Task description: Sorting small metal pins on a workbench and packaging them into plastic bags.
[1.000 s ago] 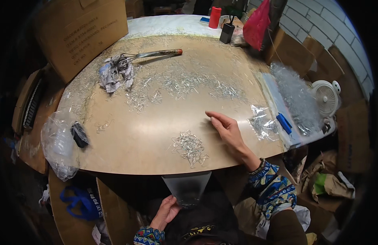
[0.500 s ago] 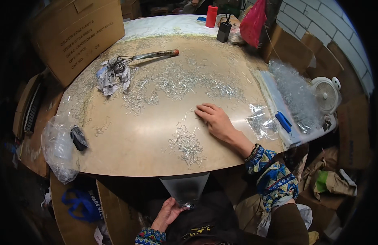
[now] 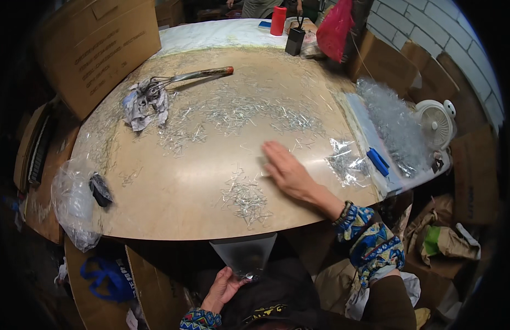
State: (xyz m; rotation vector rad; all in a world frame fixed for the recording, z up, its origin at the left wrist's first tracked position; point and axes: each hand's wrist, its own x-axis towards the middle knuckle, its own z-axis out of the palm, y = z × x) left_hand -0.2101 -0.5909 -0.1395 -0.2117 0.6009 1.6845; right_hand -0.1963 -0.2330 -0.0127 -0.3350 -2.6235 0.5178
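Silvery wires point(image 3: 246, 201) lie heaped near the middle of the surface's point(image 3: 167, 203) front edge. They look light, stiff and slick, apt to tangle but hardly fragile; pinching a straight shank should hold best. The right hand point(image 3: 288, 173) is spread just beyond them to the right, apparently grasping nothing. The left hand point(image 3: 226, 285) pinches the bottom of a grey chute point(image 3: 244, 253) below that edge.

Wire pieces point(image 3: 245, 202) look metallic, the tabletop point(image 3: 172, 187) smooth
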